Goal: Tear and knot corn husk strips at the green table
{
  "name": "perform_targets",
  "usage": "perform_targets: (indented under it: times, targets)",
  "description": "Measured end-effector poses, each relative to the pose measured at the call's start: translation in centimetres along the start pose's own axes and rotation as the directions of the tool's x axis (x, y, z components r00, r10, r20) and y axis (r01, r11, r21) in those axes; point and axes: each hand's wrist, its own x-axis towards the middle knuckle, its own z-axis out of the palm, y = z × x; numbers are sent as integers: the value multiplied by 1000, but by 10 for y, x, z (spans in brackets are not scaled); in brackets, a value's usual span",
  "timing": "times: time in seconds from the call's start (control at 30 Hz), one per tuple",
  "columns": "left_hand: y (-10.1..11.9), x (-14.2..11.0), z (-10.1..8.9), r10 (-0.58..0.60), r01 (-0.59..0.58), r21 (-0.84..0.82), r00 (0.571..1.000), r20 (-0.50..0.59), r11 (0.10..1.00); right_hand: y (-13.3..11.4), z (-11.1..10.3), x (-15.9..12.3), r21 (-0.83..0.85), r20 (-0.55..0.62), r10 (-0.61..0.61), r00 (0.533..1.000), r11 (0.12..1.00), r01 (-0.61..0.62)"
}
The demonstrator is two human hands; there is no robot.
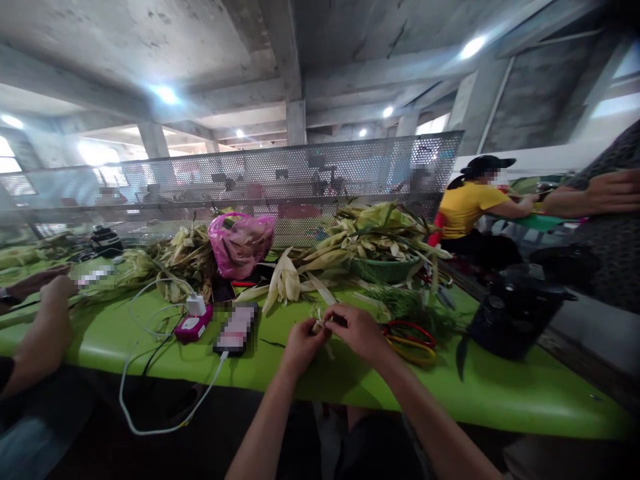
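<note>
Near the front of the green table, my left hand is closed with its fingers pinched on a small pale corn husk piece. From the other side my right hand pinches the same piece, fingertips close to the left ones. A thin strip hangs below the fingers; the exact shape of the piece is partly hidden. Right of my right hand lie scissors with yellow handles, next to red handles. A pale bundle of husks lies beyond my hands.
Husks heap over a green basin. A pink bag, a charging phone and a purple socket block are left of centre. A black container stands right. Other people sit left and right; one's hand is at far left.
</note>
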Motion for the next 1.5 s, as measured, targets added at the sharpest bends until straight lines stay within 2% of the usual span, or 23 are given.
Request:
perform_targets:
  times: [0.37, 0.63, 0.87, 1.0, 1.27, 1.5]
  targets:
    - [2, -3, 1, 101, -90, 237, 994, -35, 967, -4, -5, 6, -250, 124, -35, 992, 966, 65]
    - [6, -5, 2, 135, -120, 316, 991, -25, 941, -11, -9, 5, -345, 193, -39, 981, 933, 104]
    - [2, -3, 1, 124, -121, 306, 992, 12, 944, -15, -13, 6, -378, 292, -92, 952, 903, 204]
    - [0, -2, 1, 109, -120, 281, 992, 57, 952, -18, -12, 8, -382, 308, -121, 944, 893, 239]
    - [-2, -2, 0, 101, -114, 277, 993, 62, 954, -18, -15, 14, -366, 365, -148, 919, 885, 287]
    - [0, -2, 0, 99, -110, 281, 994, 53, 953, -19, -3, 9, -461, 298, -128, 946, 848, 260]
